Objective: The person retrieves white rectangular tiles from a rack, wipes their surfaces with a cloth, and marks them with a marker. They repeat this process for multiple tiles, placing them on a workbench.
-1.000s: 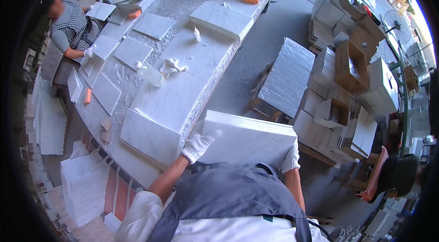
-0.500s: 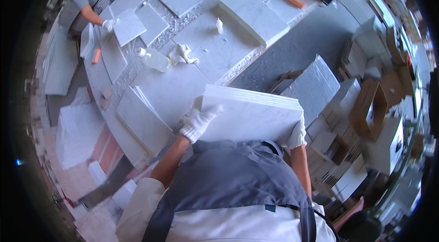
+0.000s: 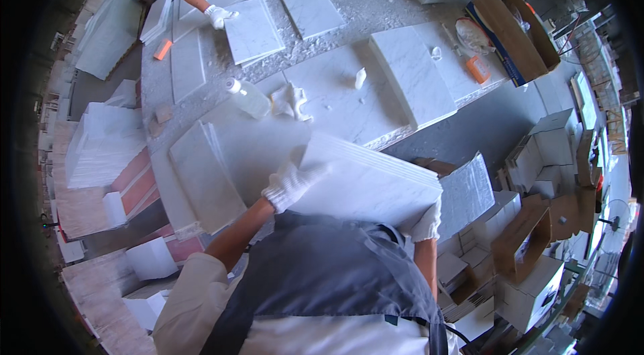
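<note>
A stack of several white marble tiles (image 3: 365,184) is held tilted in front of my apron, close to the near edge of the worktable (image 3: 248,133). My left hand (image 3: 292,184), in a white knit glove, grips the stack's left end with the thumb across the front tile. At the opposite end, my gloved right hand (image 3: 427,222) clasps the lower right corner; part of its fingers is hidden by the tiles. Just beyond the stack, a crumpled white glove (image 3: 291,101) lies beside a clear plastic bottle (image 3: 248,97).
Leaning tiles (image 3: 209,174) stand at the table's near left, and a tile stack (image 3: 409,76) lies to the right. Across the table, a co-worker's gloved hand (image 3: 220,16) touches a tile (image 3: 253,31). An open cardboard box (image 3: 513,33) sits far right; other boxes (image 3: 523,237) crowd the right side.
My view has turned, shifting the table rightward. The stack in my hands has tilted, its right end now lower. The co-worker's tile now lies over another one.
</note>
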Motion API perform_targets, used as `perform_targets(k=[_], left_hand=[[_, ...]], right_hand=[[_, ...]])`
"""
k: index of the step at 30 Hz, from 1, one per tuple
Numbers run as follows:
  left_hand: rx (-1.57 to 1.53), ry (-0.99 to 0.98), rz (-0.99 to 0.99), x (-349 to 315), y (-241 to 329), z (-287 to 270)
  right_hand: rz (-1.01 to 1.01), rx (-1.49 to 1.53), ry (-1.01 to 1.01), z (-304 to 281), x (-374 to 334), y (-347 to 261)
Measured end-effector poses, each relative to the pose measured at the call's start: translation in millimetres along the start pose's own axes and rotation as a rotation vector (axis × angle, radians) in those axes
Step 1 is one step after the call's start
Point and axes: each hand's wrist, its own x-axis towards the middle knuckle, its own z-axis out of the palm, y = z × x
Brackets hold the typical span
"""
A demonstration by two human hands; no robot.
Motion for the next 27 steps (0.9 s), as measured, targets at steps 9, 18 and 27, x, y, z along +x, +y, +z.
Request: perform_targets(k=[9,18,27], left_hand=[[-0.011,-0.049,-0.016,21.7,34.9,-1.6],[-0.254,-0.176,0.069,79.3,51.3,21.4],[-0.027,-0.143,-0.069,134.6,143.7,65.5]], right_hand=[[0.037,-0.043,0.106,7.7,7.9,-10.4],[-0.128,-0.155,0.029,-0.6,57.5,-33.0],[-0.434,-0.406,-0.095,-21.4,142.7,-107.5]])
